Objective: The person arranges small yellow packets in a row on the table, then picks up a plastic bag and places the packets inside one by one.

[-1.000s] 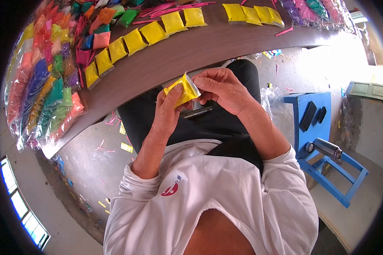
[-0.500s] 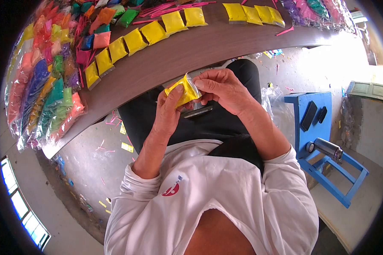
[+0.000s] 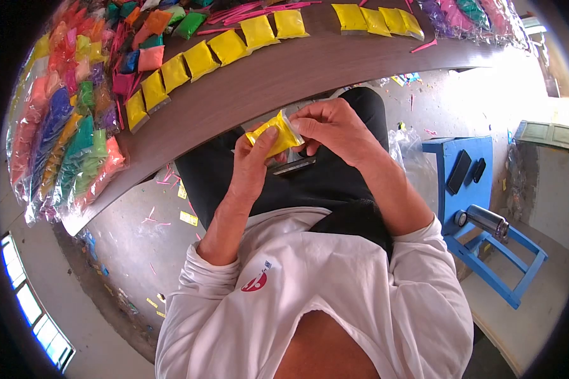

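The packet (image 3: 274,136) is bright yellow, with a top edge that looks clear or whitish. The row of packets (image 3: 199,60) is the same yellow, on a dark brown table (image 3: 284,79) with a faint wood grain. The bags (image 3: 63,139) show pink, orange, blue, green and purple. The shirt (image 3: 335,290) is white with a red badge (image 3: 254,282); the stool (image 3: 468,189) is blue.

Glossy plastic yellow packet (image 3: 274,135)

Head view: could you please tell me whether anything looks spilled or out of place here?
Yes: pink and yellow scraps litter the floor beneath the table edge. The yellow packet held by the left hand and right hand looks intact.
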Action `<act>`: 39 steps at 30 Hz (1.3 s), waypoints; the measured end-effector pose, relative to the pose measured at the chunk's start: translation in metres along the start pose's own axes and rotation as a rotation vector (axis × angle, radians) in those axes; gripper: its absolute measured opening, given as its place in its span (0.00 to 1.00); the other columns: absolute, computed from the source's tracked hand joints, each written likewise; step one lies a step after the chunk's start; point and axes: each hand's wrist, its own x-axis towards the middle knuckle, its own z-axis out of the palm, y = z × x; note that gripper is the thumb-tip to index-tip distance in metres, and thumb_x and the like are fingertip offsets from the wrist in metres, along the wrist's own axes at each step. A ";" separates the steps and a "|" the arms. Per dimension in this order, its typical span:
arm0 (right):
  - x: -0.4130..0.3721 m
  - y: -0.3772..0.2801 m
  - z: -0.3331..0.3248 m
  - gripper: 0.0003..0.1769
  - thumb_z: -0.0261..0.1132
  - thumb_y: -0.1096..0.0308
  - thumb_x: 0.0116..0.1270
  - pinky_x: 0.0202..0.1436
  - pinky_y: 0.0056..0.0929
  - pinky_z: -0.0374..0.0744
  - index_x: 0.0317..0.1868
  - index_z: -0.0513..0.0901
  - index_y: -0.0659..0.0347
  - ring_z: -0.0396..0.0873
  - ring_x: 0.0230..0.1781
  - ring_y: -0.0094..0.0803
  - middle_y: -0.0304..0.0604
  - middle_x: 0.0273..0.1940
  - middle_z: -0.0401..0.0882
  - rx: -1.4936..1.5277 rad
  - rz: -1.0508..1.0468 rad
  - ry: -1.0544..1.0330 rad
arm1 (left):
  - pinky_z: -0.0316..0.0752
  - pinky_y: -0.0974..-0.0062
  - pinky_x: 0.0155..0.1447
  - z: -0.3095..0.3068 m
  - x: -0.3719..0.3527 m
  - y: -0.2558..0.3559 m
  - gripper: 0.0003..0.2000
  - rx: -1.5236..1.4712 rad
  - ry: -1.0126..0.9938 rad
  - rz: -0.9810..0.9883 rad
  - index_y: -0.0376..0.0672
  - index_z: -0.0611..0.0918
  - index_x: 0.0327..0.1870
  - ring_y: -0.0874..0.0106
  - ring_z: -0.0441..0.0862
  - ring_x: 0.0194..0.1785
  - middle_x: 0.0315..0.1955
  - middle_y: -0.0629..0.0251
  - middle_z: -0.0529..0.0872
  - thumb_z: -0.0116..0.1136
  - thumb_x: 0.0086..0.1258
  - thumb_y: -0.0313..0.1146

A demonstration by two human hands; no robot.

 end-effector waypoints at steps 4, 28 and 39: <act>0.002 0.000 -0.003 0.19 0.62 0.57 0.74 0.31 0.17 0.83 0.48 0.84 0.68 0.86 0.31 0.23 0.42 0.33 0.85 -0.027 0.025 -0.035 | 0.78 0.78 0.41 0.001 0.000 0.002 0.19 0.042 -0.017 0.019 0.41 0.79 0.50 0.78 0.80 0.35 0.36 0.66 0.83 0.54 0.75 0.50; 0.008 0.018 -0.004 0.17 0.64 0.59 0.72 0.30 0.18 0.83 0.48 0.85 0.66 0.86 0.30 0.23 0.42 0.34 0.86 0.258 0.041 -0.089 | 0.77 0.79 0.40 0.003 -0.001 0.004 0.20 0.058 0.028 0.020 0.42 0.80 0.48 0.78 0.80 0.35 0.35 0.67 0.83 0.56 0.73 0.52; 0.003 0.004 0.002 0.17 0.65 0.59 0.71 0.29 0.15 0.81 0.46 0.86 0.66 0.85 0.28 0.21 0.42 0.33 0.86 -0.027 -0.059 0.022 | 0.79 0.79 0.42 -0.003 0.000 0.001 0.22 0.073 0.014 0.011 0.41 0.78 0.50 0.79 0.80 0.36 0.38 0.66 0.82 0.57 0.73 0.53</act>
